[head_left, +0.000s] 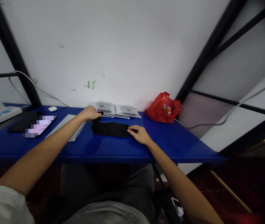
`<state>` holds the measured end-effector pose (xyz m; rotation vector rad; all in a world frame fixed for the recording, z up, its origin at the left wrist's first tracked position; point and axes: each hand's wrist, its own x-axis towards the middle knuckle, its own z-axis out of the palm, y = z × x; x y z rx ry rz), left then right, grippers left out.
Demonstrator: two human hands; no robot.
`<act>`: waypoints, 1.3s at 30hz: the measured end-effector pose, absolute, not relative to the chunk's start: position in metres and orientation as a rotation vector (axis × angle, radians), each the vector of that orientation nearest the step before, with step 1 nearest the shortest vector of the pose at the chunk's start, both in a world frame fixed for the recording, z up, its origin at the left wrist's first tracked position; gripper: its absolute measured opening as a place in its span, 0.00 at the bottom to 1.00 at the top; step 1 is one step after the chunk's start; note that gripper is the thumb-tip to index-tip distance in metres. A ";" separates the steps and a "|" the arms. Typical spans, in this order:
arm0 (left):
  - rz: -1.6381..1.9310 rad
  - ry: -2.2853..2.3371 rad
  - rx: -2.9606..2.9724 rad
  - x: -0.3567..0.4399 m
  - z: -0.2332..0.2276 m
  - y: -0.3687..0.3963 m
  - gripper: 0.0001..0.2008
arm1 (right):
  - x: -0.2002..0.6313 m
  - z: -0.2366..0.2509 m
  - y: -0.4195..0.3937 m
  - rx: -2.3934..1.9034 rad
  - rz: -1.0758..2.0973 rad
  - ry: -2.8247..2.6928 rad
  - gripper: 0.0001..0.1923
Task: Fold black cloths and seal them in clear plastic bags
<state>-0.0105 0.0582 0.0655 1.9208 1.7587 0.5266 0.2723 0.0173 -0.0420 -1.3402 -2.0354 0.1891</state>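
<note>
1. L hand (92, 112): thumb + fingers pinched on L end of black cloth (110, 129); fingertips partly hidden, so exact grip hard to see.
2. R hand (139, 134): fingers bent over cloth's R end; can't tell if gripping or just resting.
3. Cloth: btwn hands, mostly flat on blue table (188, 143), L end raised; folds hard to make out, black on black.
4. Just behind cloth, by wall: printed packets (125, 110), print too small to read.
5. Clear sleeve (76, 133) L of cloth, partly hidden under L forearm.
6. Farther L: phone (45, 123), screen pixelated; white case (52, 109); power strip (3, 115), cut off at edge.
7. R, near wall: red bag (162, 109), contents mostly hidden.
</note>
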 end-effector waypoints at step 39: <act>0.767 1.788 1.793 0.008 -0.013 0.028 0.26 | 0.203 -0.037 0.021 -1.195 0.195 -2.354 0.20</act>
